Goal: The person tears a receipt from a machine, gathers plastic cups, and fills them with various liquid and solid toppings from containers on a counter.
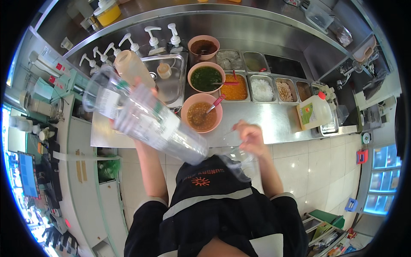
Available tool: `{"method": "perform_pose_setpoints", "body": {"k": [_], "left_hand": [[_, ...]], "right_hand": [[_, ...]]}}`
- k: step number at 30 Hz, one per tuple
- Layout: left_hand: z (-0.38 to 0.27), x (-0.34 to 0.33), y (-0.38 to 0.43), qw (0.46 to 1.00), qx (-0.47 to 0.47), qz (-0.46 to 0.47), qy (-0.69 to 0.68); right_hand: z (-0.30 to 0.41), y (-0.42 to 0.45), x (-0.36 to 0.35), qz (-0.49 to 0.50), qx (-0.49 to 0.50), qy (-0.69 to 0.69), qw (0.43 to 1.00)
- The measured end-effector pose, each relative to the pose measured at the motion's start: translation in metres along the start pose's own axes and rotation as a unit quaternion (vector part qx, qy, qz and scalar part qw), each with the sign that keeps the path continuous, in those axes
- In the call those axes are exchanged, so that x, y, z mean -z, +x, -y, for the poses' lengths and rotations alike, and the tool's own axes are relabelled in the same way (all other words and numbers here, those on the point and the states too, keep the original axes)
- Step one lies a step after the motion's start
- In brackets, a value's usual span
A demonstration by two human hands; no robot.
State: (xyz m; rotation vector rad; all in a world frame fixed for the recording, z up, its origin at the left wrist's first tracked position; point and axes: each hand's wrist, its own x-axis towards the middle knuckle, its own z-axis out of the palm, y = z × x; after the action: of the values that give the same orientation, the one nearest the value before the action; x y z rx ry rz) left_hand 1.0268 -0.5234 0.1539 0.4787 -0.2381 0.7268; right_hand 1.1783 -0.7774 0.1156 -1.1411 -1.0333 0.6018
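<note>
My left hand (140, 84), mostly hidden behind the plastic, grips a tilted stack of clear plastic cups (163, 128). At the upper end of the stack is another clear cup (104, 94) with a white label. My right hand (251, 136) pinches a clear, motion-blurred plastic piece, seemingly a cup (238, 157), in front of my black apron (205, 170). Past the hands, a pink bowl (185, 117) of brown soupy beans holds a red-handled spoon (215, 103). A pink bowl (190, 84) of dark green liquid and a pink bowl (217, 41) of dark brown food stand behind.
Steel pans with orange food (232, 90), white shreds (261, 90) and chopped nuts (285, 90) line the steel counter (257, 123). A red-capped jug (316, 110) stands right. Left are a sink (173, 91), a cloudy bottle (133, 69) and several pump dispensers (152, 38).
</note>
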Motion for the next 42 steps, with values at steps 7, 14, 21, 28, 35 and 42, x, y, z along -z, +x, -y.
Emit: {"method": "perform_pose_setpoints", "body": {"k": [7, 14, 21, 28, 35, 42], "left_hand": [[0.022, 0.012, 0.006, 0.991, 0.026, -0.104, 0.081], [0.058, 0.049, -0.023, 0.977, 0.190, -0.091, -0.022], [0.043, 0.035, -0.038, 0.971, 0.153, -0.163, 0.083], [-0.003, 0.038, -0.053, 0.972, 0.155, -0.155, 0.087], [-0.021, 0.044, -0.060, 0.986, 0.094, -0.102, 0.096], [-0.011, 0.045, -0.070, 0.990, -0.009, -0.103, 0.091]], "right_hand": [[-0.039, 0.000, -0.072, -0.100, 0.100, 0.129, 0.981], [-0.092, 0.016, -0.031, -0.320, -0.088, 0.078, 0.940], [-0.204, 0.109, 0.098, -0.232, -0.098, -0.126, 0.960], [-0.137, 0.158, 0.065, 0.070, 0.193, -0.439, 0.875], [-0.164, 0.157, 0.064, 0.018, 0.245, -0.509, 0.825], [-0.166, 0.138, 0.043, 0.006, 0.151, -0.455, 0.877]]}}
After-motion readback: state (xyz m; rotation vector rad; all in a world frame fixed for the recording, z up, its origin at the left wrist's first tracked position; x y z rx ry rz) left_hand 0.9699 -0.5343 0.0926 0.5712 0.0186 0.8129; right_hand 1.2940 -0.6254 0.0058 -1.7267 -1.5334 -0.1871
